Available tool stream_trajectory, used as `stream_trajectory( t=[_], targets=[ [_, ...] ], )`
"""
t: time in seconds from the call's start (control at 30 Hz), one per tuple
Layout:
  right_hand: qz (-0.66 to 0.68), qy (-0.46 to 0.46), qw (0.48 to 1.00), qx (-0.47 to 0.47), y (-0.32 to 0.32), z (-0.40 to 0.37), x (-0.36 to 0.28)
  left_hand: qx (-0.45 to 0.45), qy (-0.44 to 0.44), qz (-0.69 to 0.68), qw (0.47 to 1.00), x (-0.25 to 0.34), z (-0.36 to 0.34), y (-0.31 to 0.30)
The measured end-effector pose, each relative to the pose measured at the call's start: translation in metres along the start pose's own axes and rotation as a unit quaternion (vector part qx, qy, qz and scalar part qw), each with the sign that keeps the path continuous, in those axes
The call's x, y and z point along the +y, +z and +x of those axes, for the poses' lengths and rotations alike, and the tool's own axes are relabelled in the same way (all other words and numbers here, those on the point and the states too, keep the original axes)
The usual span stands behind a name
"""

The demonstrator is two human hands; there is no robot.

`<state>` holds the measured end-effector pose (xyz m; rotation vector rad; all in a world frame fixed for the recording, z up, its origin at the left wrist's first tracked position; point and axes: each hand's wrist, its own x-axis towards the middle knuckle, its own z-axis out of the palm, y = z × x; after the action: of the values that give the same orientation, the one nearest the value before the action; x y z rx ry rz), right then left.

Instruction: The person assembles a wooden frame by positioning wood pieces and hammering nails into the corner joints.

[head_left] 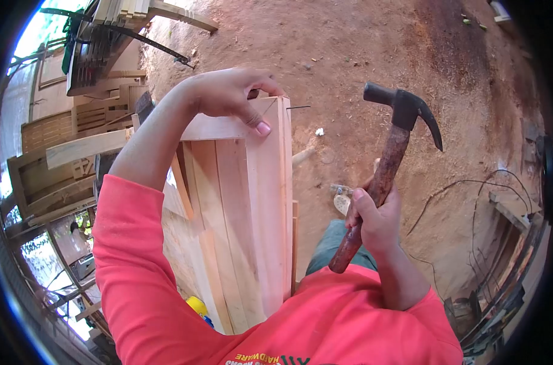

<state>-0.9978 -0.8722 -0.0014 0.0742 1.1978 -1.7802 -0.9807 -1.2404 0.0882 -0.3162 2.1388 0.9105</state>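
Wooden frame (pixel 266 201) lies in front of you, reaching out from your chest, with boards (pixel 233 182) showing through its opening. Your left hand (pixel 231 94) clasps its far corner, thumb on the face, fingers hooked over the end, probably to steady it beside the nail (pixel 299 107) jutting from its edge. Your right hand (pixel 377 222) wraps the handle of the hammer (pixel 393 152), striking face toward the nail's side, apparently for a ready swing.
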Motion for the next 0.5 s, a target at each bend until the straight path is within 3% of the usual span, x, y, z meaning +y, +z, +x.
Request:
stream_trajectory(
  t=[0.23,0.5],
  targets=[
    [-0.071,0.022,0.997,-0.021,0.007,-0.001,-0.003,0.024,0.009,0.042,0.999,0.009,-0.007,0.004],
    [-0.038,0.004,0.999,-0.004,0.014,0.001,0.0,0.033,0.019,0.083,0.996,0.018,-0.013,0.004]
  ],
)
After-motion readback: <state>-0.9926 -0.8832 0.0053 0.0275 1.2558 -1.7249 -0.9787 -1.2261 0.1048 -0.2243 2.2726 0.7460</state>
